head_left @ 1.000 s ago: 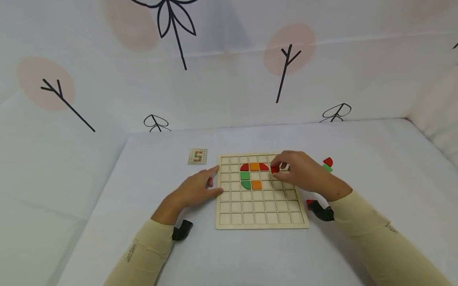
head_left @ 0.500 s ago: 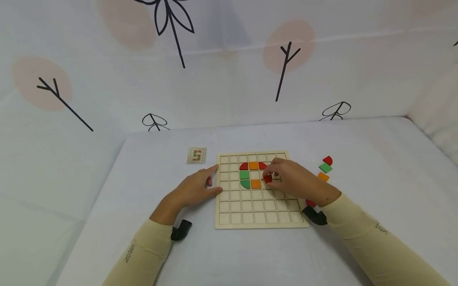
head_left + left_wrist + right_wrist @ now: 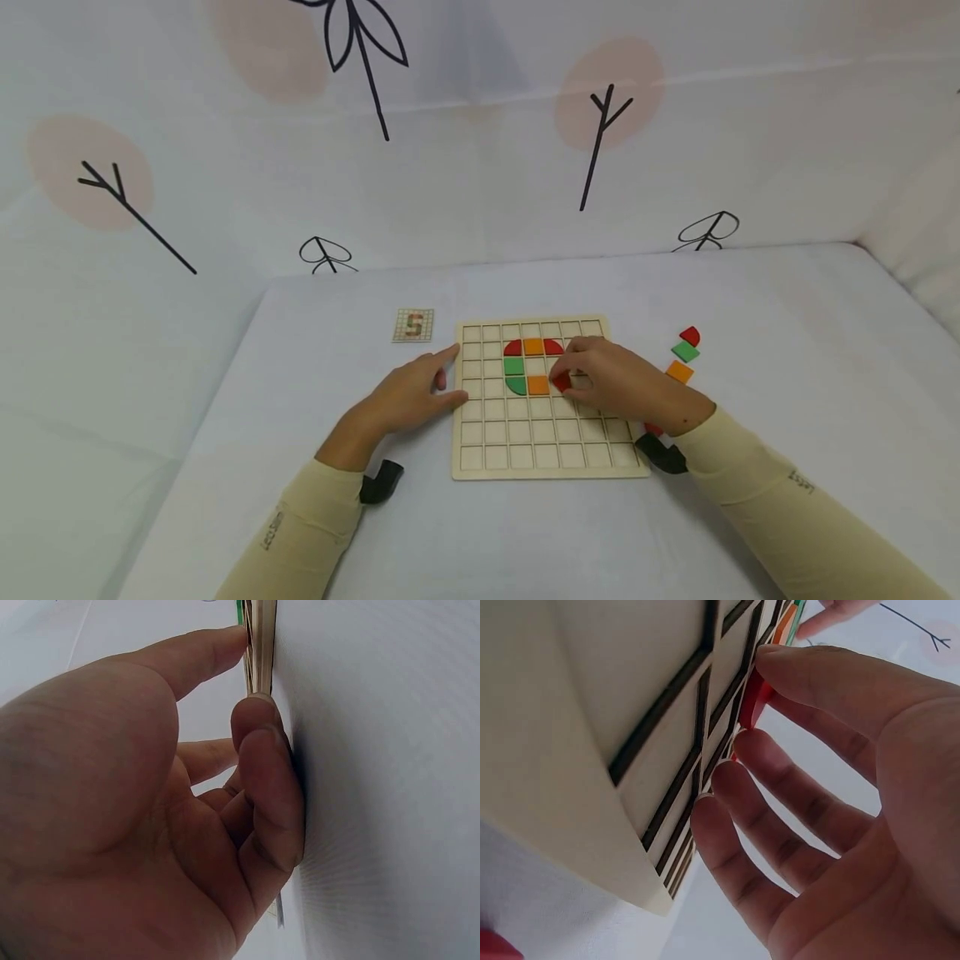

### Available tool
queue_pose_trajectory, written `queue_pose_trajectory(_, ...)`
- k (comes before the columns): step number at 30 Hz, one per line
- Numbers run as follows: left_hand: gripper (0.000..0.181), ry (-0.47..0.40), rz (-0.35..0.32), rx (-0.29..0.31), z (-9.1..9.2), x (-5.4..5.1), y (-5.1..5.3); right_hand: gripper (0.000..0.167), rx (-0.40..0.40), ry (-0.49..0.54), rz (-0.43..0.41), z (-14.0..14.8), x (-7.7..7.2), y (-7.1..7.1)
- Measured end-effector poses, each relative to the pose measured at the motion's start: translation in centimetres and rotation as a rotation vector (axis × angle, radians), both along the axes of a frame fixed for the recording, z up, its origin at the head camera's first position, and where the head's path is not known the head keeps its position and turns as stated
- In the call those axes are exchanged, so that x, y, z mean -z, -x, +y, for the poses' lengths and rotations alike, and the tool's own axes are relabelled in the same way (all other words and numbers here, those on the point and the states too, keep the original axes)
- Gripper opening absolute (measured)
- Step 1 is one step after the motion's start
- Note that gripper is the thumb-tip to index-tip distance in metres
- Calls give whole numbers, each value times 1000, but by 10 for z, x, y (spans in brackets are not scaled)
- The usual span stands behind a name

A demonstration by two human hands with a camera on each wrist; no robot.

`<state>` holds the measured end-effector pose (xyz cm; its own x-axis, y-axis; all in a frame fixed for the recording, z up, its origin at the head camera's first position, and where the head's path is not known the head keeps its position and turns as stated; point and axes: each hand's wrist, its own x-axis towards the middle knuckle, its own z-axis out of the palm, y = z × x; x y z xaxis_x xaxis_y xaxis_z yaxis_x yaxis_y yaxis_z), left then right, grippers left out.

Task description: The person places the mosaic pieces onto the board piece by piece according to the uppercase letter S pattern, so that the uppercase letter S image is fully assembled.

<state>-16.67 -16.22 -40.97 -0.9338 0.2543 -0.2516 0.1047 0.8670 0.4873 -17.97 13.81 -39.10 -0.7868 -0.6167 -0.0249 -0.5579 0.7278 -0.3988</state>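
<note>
A pale wooden grid board (image 3: 551, 457) lies on the white table. Red, orange and green pieces sit in its cells, among them an orange square (image 3: 538, 385) and a green quarter piece (image 3: 516, 385). My right hand (image 3: 618, 379) pinches a red piece (image 3: 561, 382) at the cell right of that orange square. In the right wrist view the red piece (image 3: 754, 697) is between thumb and finger, against the board (image 3: 592, 817). My left hand (image 3: 408, 397) touches the board's left edge with thumb and index finger extended; the left wrist view shows its other fingers curled beside the edge (image 3: 261, 652).
A small card (image 3: 413, 326) with a coloured figure on a grid lies behind the board's left side. To the right are loose pieces: a red one (image 3: 690, 337), a green one (image 3: 686, 351), an orange one (image 3: 679, 372) and a red one partly behind my right wrist.
My right hand has moved left and toward me over the board, bringing the red piece from the upper right down beside the lower orange square. The left hand stays at the edge.
</note>
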Motion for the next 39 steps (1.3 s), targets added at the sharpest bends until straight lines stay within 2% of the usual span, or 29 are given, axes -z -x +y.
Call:
queue_pose_trajectory(15,81,-8,3,19,1,-4,0,20,-34,17,29,3,1,0)
queue_pose_trajectory(26,80,-8,3,17,-1,-2,0,21,-34,42,5,3,3,2)
queue_pose_trajectory(39,80,-14,2,18,0,-3,-1,25,-79,27,10,3,1,1)
